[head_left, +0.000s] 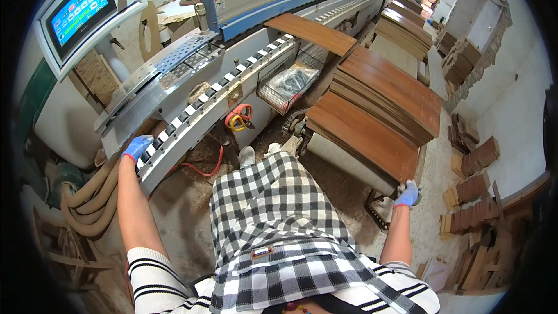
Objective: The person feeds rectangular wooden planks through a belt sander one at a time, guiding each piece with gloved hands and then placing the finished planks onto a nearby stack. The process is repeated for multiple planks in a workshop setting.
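My left hand (138, 147), in a blue-and-white work glove, lies over the near end of the machine's roller rail (204, 97), its fingers stretched onto the black and white rollers. Out at the right, my right hand (408, 193), gloved the same way, is closed at the near right corner of a brown wooden panel (363, 134). That panel rests on a roller stand (349, 163). Directly behind it rises a taller stack of brown panels (392, 84). Farther off, a single long brown panel (311, 32) reaches from the machine's side toward that stack.
A control screen (80, 11) stands at the upper left. Under the rail hang a wire basket (288, 84) holding a plastic bag and an orange-and-yellow coil (239, 117). Thick hoses (93, 209) curve at the left. Wood pieces (479, 157) are piled along the right wall.
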Tool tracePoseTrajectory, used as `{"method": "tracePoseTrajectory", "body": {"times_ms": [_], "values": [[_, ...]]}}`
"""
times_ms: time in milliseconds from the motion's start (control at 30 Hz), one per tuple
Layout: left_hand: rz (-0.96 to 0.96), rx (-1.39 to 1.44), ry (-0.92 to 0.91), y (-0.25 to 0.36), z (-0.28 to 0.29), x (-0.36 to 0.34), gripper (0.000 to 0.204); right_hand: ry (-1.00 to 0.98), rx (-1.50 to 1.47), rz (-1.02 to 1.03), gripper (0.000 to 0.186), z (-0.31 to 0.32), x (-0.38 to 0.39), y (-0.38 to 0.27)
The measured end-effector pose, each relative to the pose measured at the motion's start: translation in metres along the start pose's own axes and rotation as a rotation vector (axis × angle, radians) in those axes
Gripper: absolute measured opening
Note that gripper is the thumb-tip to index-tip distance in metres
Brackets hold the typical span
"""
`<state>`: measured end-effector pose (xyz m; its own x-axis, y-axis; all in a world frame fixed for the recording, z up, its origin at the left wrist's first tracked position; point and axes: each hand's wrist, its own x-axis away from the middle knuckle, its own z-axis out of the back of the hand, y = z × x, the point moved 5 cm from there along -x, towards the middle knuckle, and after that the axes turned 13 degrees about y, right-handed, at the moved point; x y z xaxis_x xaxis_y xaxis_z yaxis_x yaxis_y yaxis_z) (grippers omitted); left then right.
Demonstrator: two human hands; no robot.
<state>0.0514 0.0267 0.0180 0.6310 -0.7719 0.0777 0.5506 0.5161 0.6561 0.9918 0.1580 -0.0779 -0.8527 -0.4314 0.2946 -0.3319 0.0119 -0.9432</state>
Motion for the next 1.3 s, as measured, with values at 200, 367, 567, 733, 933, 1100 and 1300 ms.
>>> {"method": "tracePoseTrajectory", "body": {"times_ms": [200, 367, 567, 733, 933, 1100, 1300], "values": [[-0.047, 0.017, -0.013, -0.004, -0.005, -0.007, 0.037, -0.406, -0.253, -0.395, 0.026, 0.056, 0.020, -0.001], [-0.060, -0.025, 0.017, 0.002, -0.002, -0.003, 0.037, -0.491, -0.027, -0.341, 0.027, 0.059, 0.061, -0.010], [-0.113, -0.135, -0.005, 0.025, -0.007, 0.005, 0.032, -0.605, -0.138, -0.276, 0.042, 0.036, 0.092, -0.029], [-0.021, -0.144, 0.002, 0.023, -0.006, 0.008, 0.036, -0.861, -0.175, -0.445, 0.037, -0.029, 0.140, -0.024], [-0.058, -0.123, 0.005, 0.041, -0.007, 0.016, 0.040, -1.103, -0.039, -0.561, 0.028, -0.118, 0.269, 0.003], [-0.064, -0.155, -0.012, 0.043, -0.006, 0.021, 0.041, -1.324, 0.174, -0.552, 0.036, -0.141, 0.402, -0.009], [-0.102, -0.145, 0.001, 0.044, -0.008, 0.021, 0.042, -1.906, 0.316, -0.804, 0.041, -0.133, 0.483, -0.015]]}}
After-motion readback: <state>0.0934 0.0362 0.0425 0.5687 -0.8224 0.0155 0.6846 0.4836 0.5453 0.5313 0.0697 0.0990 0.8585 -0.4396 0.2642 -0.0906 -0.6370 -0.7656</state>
